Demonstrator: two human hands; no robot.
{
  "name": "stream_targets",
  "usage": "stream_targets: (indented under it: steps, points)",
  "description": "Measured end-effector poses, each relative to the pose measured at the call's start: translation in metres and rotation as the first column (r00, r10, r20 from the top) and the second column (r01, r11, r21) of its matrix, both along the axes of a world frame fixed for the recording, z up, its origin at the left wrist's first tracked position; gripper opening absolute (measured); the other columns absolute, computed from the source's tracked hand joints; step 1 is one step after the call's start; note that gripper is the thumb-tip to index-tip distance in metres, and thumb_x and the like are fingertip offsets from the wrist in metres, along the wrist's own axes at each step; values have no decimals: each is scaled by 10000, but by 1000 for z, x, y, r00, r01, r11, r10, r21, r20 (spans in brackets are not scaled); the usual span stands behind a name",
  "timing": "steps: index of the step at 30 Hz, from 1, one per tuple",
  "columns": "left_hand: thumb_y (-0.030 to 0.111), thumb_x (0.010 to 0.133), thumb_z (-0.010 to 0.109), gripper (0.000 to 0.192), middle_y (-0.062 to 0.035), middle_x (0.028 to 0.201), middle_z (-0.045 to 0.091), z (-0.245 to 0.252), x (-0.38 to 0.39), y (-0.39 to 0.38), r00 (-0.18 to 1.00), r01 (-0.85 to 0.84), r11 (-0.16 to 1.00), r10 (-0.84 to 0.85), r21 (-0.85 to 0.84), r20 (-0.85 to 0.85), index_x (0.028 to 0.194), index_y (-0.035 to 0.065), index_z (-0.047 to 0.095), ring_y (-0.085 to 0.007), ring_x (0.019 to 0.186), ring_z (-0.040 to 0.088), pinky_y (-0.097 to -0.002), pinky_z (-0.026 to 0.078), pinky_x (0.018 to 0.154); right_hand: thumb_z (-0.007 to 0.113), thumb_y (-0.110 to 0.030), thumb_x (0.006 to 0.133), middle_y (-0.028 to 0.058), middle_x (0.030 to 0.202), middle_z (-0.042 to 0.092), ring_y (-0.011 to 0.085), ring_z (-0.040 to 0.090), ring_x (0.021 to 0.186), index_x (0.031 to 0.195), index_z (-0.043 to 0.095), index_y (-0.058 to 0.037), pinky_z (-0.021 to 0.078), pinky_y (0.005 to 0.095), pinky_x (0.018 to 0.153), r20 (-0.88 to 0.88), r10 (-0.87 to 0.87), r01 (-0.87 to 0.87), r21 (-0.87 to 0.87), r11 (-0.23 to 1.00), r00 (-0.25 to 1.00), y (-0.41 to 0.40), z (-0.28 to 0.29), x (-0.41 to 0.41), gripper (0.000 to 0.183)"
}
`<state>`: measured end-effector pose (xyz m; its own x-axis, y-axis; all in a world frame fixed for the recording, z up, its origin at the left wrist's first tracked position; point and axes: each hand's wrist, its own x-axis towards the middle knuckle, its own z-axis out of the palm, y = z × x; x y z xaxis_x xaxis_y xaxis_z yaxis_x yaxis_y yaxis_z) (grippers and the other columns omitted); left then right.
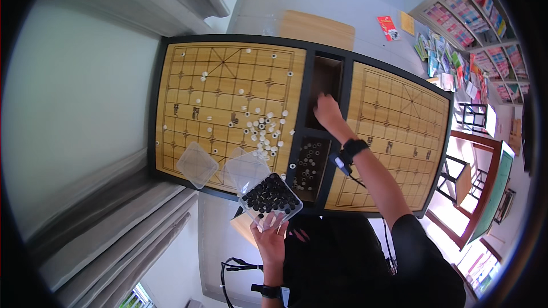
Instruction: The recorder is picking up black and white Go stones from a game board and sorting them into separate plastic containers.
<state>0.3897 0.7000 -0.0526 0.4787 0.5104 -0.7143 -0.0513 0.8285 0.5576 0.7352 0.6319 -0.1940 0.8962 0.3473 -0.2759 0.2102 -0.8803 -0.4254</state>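
Observation:
My left hand (271,241) grips the lower edge of a clear plastic box (298,214), which is tilted at the near edge of the table. Many small round black game pieces (273,192) fill much of it, and its clear lid (248,170) hangs open over the board. My right hand (330,113) reaches into the far dark compartment (327,68) between two wooden xiangqi boards. Its fingers are curled and partly hidden, so I cannot see whether they pinch anything. White pieces (265,142) lie clustered on the left board (214,85). More pale pieces (306,174) rest in the near compartment (317,188).
Another clear plastic container or lid (198,165) lies on the left board. The right board (400,111) sits beyond my right forearm. A wooden stool (317,28) stands behind the table. Books and magazines (445,57) are piled on the floor by a bookshelf (458,17).

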Motion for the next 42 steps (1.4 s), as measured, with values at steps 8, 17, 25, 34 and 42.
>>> stream_targets:
  steps: [8, 17, 25, 34, 42]
  points:
    - [-23, 812, 458, 421, -182, 1162, 484, -5, -11, 13, 995, -62, 998, 62, 2, -78, 1168, 168, 335, -378, 1086, 497, -475, 446, 869, 502, -3, 767, 247, 934, 601, 372, 583, 901, 901, 624, 5, 506, 410, 751, -183, 140, -159, -92, 983, 973, 22, -64, 3, 181]
    - [-34, 816, 441, 399, -203, 1166, 484, -2, -22, 19, 999, -9, 1000, 10, 14, -46, 1164, 137, 345, -366, 1075, 508, -478, 454, 870, 537, -30, 741, 234, 906, 605, 388, 573, 884, 866, 624, -4, 487, 424, 740, -136, 119, -126, -46, 991, 984, 7, -72, 2, 154]
    - [-29, 829, 429, 377, -220, 1172, 482, -4, -19, 21, 985, 150, 989, -148, -15, 89, 1158, 138, 351, -370, 1081, 502, -491, 440, 889, 597, -63, 756, 59, 760, 596, 135, 598, 682, 848, 581, -65, 483, 254, 612, -196, -35, 154, 637, 756, 980, -33, 133, -110, 94]
    - [-42, 795, 452, 391, -235, 1161, 490, 44, 31, -72, 797, 553, 831, -547, 54, 255, 1131, 142, 374, -380, 1034, 535, -490, 467, 861, 586, -96, 789, 109, 910, 552, 289, 580, 771, 976, 543, -57, 477, 343, 645, -106, 70, 24, 695, 718, 992, -163, 213, -225, 196]
    - [-36, 767, 474, 458, -239, 1195, 473, 43, 12, -251, 698, 655, 751, -644, 85, 312, 1162, 171, 370, -392, 1044, 528, -486, 474, 859, 533, -176, 827, 88, 859, 557, 294, 577, 776, 922, 555, -72, 480, 378, 638, 208, -81, -35, 504, 863, 975, -439, 188, -260, 143]
